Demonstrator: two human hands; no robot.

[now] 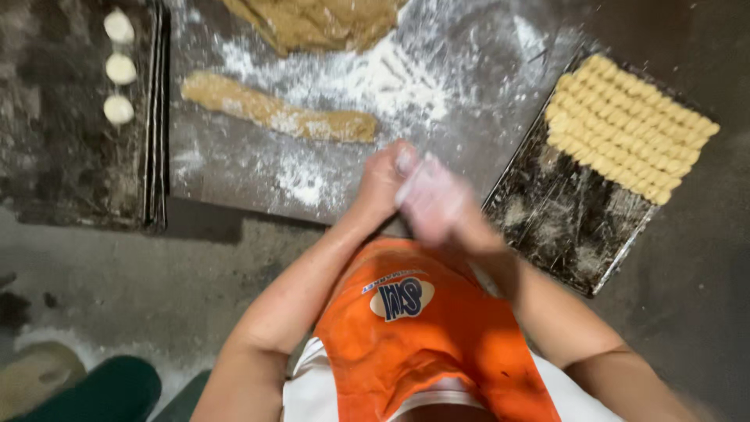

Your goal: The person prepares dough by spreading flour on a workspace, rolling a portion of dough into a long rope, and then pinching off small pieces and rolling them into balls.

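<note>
My left hand [384, 178] and my right hand [434, 199] are pressed together over the near edge of a floured metal table [469, 117]. The right hand is blurred from motion and lies over the left; what is between the palms is hidden. A long roll of tan dough [275, 113] lies on the flour just beyond my hands. A bigger mass of the same dough [320, 22] sits at the table's far edge.
To the right, a dark baking tray [570, 227] holds several rows of ridged dough pieces [629, 125]. A stack of dark trays [70, 164] on the left carries three small white dough balls [119, 69]. I wear an orange apron [422, 336]. Grey floor lies below.
</note>
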